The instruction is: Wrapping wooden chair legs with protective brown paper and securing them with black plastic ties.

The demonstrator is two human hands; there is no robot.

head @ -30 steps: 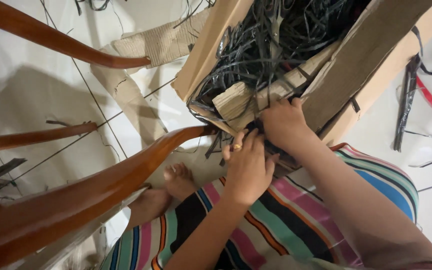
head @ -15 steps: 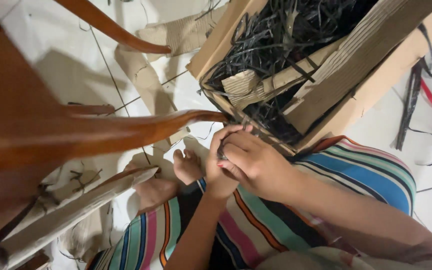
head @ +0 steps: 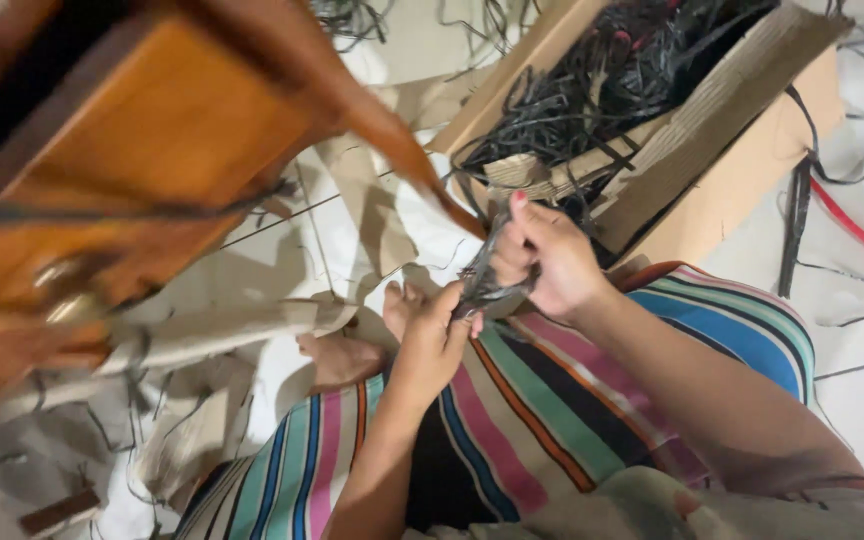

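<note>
My right hand (head: pixel 550 262) and my left hand (head: pixel 434 335) both grip a bundle of dark grey plastic strips (head: pixel 483 280) just above my lap. The bundle runs up from my left hand, through my right fist, towards the near corner of a cardboard box (head: pixel 742 170). That box holds a tangle of black strips (head: pixel 592 90) and a folded piece of corrugated card (head: pixel 517 172). My lap is covered by a striped, many-coloured cloth (head: pixel 572 410). My bare feet (head: pixel 352 350) rest on the tiled floor below my left hand.
A wooden chair (head: pixel 142 140) fills the upper left, one curved leg reaching towards the box. Torn cardboard pieces (head: pixel 212 335) and loose strips litter the white tiles at the left. Black and red strips (head: pixel 832 210) lie on the floor right of the box.
Both hands have drawn the strip bundle out of the box corner and down towards my lap. The view has swung left, so the chair looms larger and the box sits farther right.
</note>
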